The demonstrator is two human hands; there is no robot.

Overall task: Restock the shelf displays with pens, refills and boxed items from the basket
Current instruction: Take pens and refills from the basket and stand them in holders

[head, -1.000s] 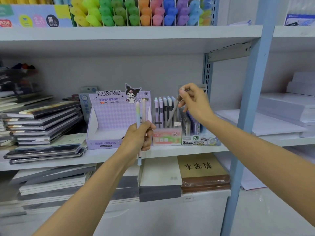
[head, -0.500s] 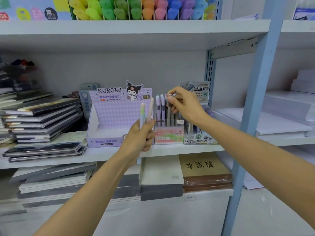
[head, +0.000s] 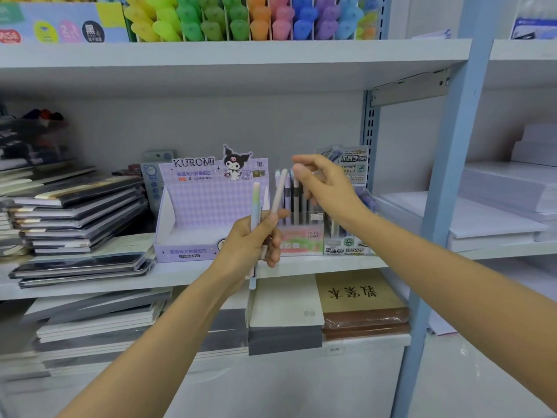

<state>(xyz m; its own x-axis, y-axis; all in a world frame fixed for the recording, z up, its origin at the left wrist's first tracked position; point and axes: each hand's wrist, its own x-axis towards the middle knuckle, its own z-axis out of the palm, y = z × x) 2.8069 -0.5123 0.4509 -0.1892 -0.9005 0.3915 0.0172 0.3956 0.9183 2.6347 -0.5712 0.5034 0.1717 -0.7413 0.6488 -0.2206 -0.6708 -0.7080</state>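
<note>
Two slim pens, a green-blue pen point(head: 255, 203) and a pinkish pen point(head: 279, 188), are held upright in the left hand point(head: 253, 239), whose fingers are wrapped round their lower barrels, just in front of the Kuromi box point(head: 208, 206) and the clear pen display point(head: 301, 233) on the shelf point(head: 187, 271). The right hand point(head: 328, 191) is poised over the standing pens point(head: 297, 200) with fingers loosely parted (nothing is seen gripped between them). The held pens are judged light, stiff and smooth, so each is best pinched mid-barrel, lest it slip.
</note>
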